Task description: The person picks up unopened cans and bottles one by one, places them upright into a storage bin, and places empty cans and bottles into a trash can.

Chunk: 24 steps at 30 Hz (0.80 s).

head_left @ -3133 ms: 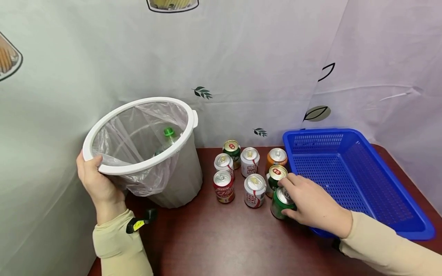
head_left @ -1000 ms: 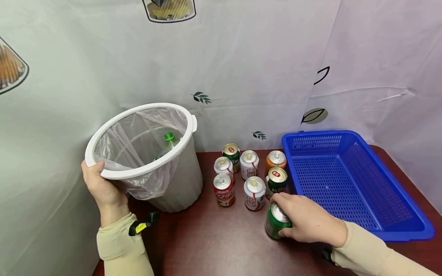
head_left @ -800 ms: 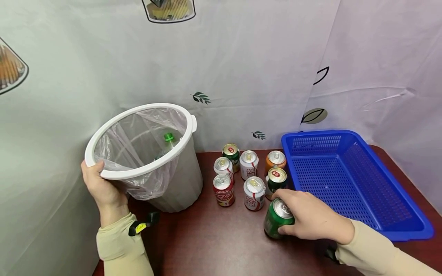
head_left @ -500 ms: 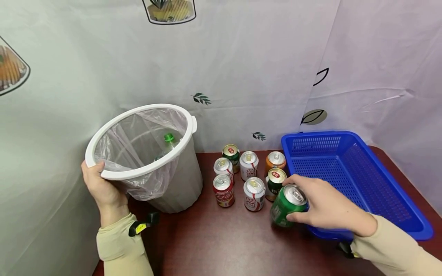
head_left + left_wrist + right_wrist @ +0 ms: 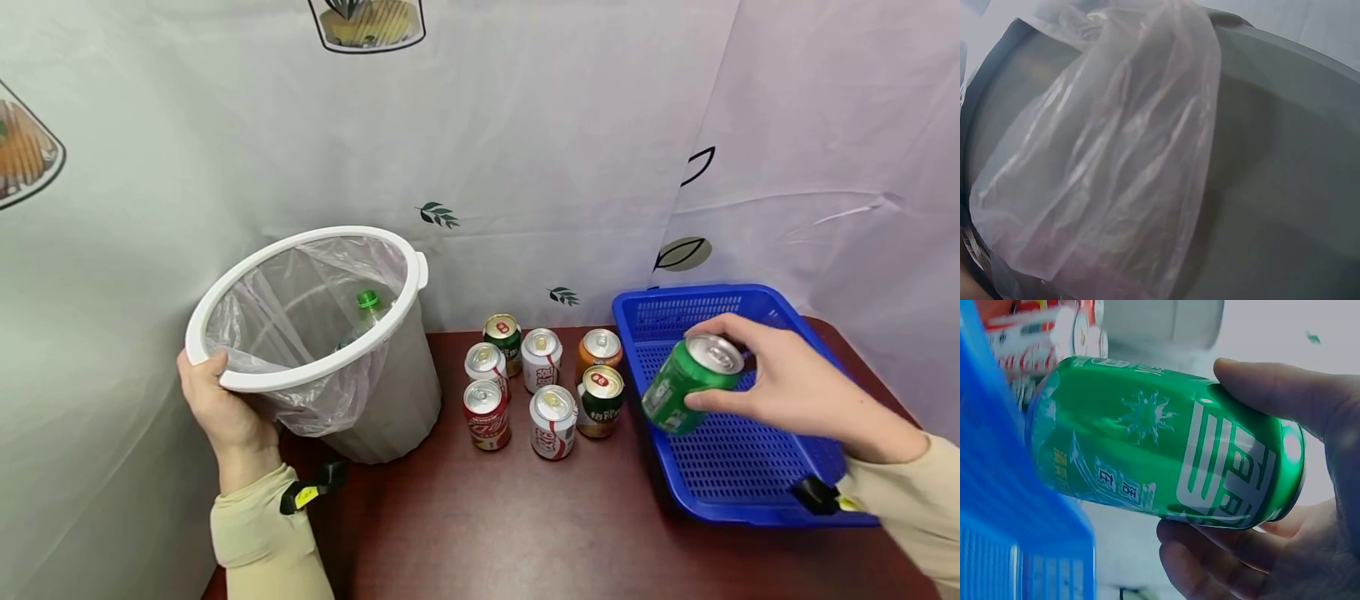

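My right hand grips a green can by its upper part, tilted, over the left side of the blue basket. In the right wrist view the thumb and curled fingers go round the same green can, with the basket wall beside its bottom. My left hand holds the white rim of a tilted grey trash bin, thumb over the edge. A clear plastic liner hangs over the bin's outside in the left wrist view; the hand is almost wholly hidden there.
Several cans stand upright between bin and basket, among them a red can, a white can, a dark green can and an orange can. A green-capped bottle is inside the bin. A fabric backdrop rises behind the table.
My right hand has lifted the green can off the table beside the other cans and carried it right and up, over the basket. My left hand keeps its hold on the rim.
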Each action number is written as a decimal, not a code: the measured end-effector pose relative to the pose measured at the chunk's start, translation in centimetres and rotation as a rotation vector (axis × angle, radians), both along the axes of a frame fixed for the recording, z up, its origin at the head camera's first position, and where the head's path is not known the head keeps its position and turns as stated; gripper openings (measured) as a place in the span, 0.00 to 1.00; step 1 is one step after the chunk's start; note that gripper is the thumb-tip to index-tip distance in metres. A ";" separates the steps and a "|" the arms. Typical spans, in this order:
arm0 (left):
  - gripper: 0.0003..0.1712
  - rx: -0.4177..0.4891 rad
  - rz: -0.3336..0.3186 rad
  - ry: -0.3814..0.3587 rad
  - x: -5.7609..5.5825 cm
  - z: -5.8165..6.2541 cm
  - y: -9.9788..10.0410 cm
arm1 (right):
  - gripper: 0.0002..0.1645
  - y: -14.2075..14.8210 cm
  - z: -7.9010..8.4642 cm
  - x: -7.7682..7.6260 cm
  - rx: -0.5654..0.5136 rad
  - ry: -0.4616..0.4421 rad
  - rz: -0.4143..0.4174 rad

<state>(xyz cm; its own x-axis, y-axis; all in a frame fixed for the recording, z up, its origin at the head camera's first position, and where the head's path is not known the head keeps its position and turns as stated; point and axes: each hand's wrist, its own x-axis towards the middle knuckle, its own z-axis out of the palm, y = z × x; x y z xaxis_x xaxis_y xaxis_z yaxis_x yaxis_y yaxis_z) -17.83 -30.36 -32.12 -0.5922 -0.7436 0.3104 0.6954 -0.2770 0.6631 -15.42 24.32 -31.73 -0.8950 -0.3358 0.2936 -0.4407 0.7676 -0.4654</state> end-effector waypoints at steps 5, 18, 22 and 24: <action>0.19 -0.012 0.003 0.006 -0.1 -0.1 0.0 | 0.40 2.6 -0.3 -1.4 0.022 -0.009 -0.100; 0.19 -0.010 -0.005 -0.002 0.0 -0.3 0.1 | 0.46 7.3 -2.9 -6.3 0.057 -0.136 -0.294; 0.18 -0.017 -0.001 0.008 0.0 -0.2 0.1 | 0.48 8.1 -3.5 -7.5 0.091 -0.141 -0.322; 0.18 -0.017 -0.003 0.008 0.0 -0.1 0.0 | 0.48 8.3 -3.9 -8.1 0.100 -0.142 -0.331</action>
<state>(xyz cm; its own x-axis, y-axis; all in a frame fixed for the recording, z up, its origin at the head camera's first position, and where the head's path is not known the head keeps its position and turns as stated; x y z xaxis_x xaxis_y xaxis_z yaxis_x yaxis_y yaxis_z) -17.86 -30.36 -32.25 -0.5919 -0.7363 0.3278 0.7001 -0.2682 0.6618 -23.49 32.61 -35.63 -0.9894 -0.0417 0.1392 -0.0971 0.9026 -0.4193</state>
